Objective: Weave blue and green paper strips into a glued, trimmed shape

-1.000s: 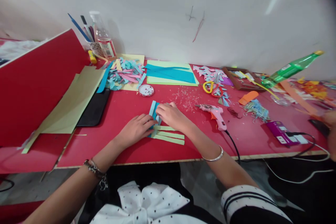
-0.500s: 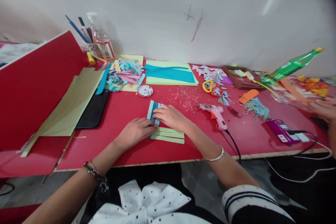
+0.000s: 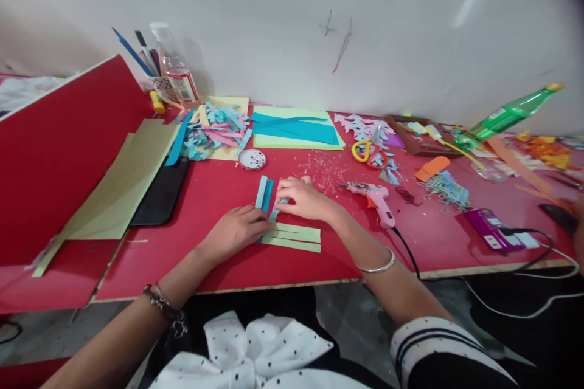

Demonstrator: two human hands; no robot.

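My right hand [image 3: 301,198] — fingertips pinching a pale blue strip [image 3: 274,215] by its far end, angled off the dark blue strip [image 3: 267,196]. My left hand [image 3: 238,228] — unclenched, laid over the green strips' [image 3: 296,238] ends, presumably pinning them to the red desk [image 3: 214,194].

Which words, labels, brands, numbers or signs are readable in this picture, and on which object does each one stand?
No text can be read here.
Clear bottle: red-and-white label, too small and blurred.
Green bottle: pale label, too small.
Purple box: white markings, too small.
Wall: thin dark and reddish marks; I cannot make out any letter or number.
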